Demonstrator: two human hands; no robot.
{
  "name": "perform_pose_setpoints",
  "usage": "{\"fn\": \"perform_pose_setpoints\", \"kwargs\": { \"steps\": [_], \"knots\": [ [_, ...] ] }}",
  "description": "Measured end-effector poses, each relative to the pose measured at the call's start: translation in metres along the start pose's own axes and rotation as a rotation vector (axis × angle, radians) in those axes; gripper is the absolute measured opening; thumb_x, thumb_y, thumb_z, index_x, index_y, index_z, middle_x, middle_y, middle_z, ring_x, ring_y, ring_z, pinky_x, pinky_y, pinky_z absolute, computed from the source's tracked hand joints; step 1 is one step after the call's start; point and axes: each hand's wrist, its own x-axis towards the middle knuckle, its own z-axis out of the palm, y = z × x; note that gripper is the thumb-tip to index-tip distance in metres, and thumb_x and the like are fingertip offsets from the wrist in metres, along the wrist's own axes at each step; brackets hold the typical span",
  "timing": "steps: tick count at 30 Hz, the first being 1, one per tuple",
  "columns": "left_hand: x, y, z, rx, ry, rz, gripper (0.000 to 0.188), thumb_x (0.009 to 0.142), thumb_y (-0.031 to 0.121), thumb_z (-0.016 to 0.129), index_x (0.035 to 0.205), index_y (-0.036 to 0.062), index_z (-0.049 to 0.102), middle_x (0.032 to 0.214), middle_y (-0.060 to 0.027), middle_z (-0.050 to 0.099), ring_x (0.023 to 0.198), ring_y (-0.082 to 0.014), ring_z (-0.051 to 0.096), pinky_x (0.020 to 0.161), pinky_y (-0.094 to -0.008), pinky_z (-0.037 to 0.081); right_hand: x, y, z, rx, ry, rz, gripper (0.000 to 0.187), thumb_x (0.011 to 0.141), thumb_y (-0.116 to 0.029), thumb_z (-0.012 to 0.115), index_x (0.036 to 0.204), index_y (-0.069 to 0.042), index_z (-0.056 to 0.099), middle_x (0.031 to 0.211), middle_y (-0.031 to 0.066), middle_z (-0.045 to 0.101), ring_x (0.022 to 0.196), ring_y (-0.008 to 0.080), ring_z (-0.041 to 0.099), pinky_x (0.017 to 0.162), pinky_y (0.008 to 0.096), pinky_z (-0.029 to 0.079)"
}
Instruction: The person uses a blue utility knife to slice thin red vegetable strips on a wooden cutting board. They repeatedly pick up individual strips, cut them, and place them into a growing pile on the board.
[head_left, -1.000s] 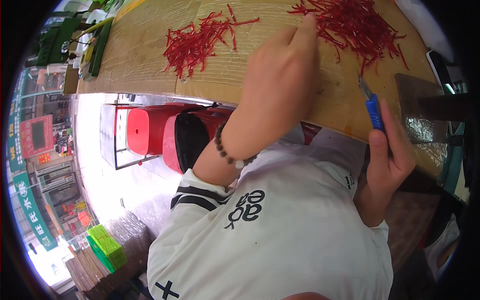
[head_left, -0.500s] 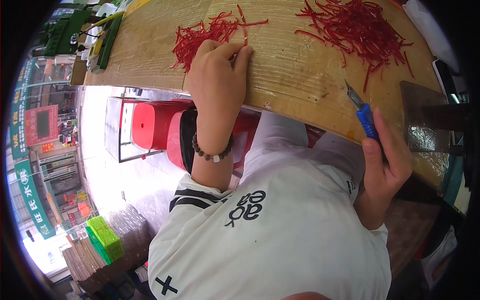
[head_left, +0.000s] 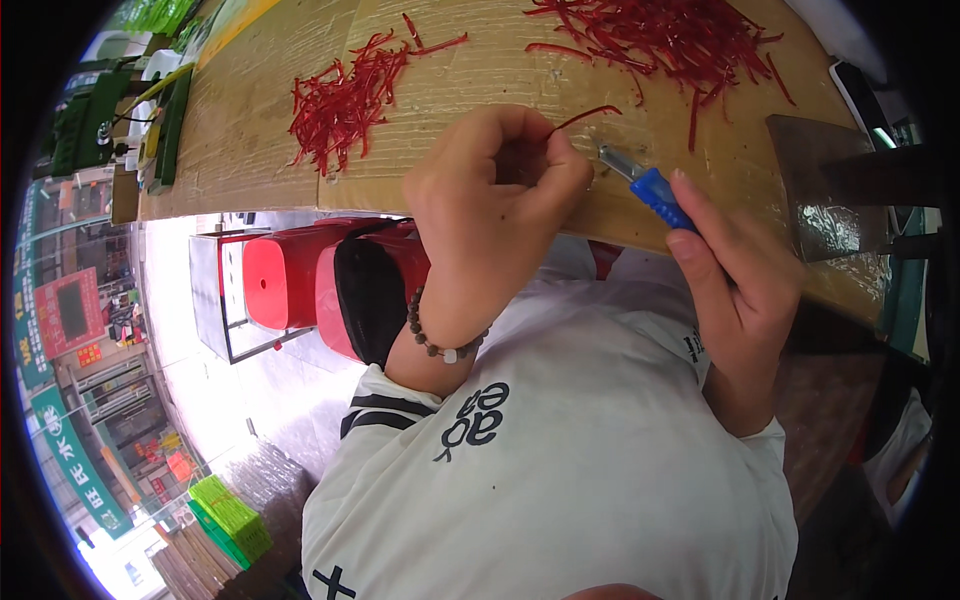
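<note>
Between thumb and forefinger my left hand pinches one thin red strip, its free end pointing right over the table edge. My right hand grips a blue-handled utility knife; the metal blade end points up and left, close to my left fingertips but apart from them. A small pile of red strips lies on the table to the left of my left hand. Beyond my right hand, a larger heap of similar red strips spreads out. What the strips are made of, I cannot tell for sure.
The table has a tan, scuffed top with its near edge against my lap. A dark green device stands at its far left. Red stools are below to the left. A dark translucent panel is at the right.
My left hand has moved right from the small pile, now with a red strip in its pinch. The knife has shifted slightly left, toward that hand. The whole view has turned a little.
</note>
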Motion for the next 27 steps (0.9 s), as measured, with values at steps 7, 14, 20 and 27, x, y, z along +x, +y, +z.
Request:
{"fn": "perform_pose_setpoints", "kwargs": {
  "steps": [7,14,20,27],
  "knots": [
    [-0.008,0.003,0.000,0.020,0.025,0.052,0.010,0.077,-0.003,0.070,0.083,-0.0040,0.062,0.070,-0.0027,0.063,0.061,-0.0054,0.058,0.055,-0.0176,0.048,0.002,0.000,0.003,-0.111,-0.009,-0.040,0.031,0.084,-0.007,0.068,0.114,0.000,0.066,0.067,0.0072,0.054,0.057,0.0146,0.044,0.056,0.0259,0.037],
    [-0.009,0.007,-0.001,0.047,0.024,0.144,0.013,0.075,-0.004,0.070,0.084,-0.0036,0.061,0.071,-0.0022,0.062,0.061,-0.0039,0.057,0.053,-0.0168,0.047,0.001,-0.003,0.004,-0.173,-0.046,-0.035,0.031,0.085,-0.007,0.067,0.115,-0.001,0.066,0.065,0.0065,0.051,0.056,0.0155,0.044,0.055,0.0275,0.037],
    [-0.014,0.003,-0.005,-0.008,0.071,0.084,0.013,0.076,-0.004,0.070,0.084,-0.0040,0.061,0.071,-0.0024,0.062,0.063,-0.0041,0.057,0.053,-0.0169,0.046,0.002,0.005,0.013,-0.188,0.136,-0.035,0.033,0.085,-0.008,0.068,0.117,0.000,0.065,0.068,0.0077,0.056,0.055,0.0141,0.047,0.052,0.0282,0.039],
    [0.031,0.012,-0.008,0.217,-0.034,0.016,0.006,0.079,0.007,0.069,0.080,0.0023,0.066,0.080,-0.0044,0.067,0.068,-0.0155,0.062,0.063,-0.0221,0.048,-0.003,0.018,0.008,0.047,0.256,-0.179,0.032,0.089,-0.005,0.062,0.117,0.009,0.061,0.091,0.0147,0.068,0.067,0.0141,0.056,0.064,0.0250,0.044]
  ]
}}
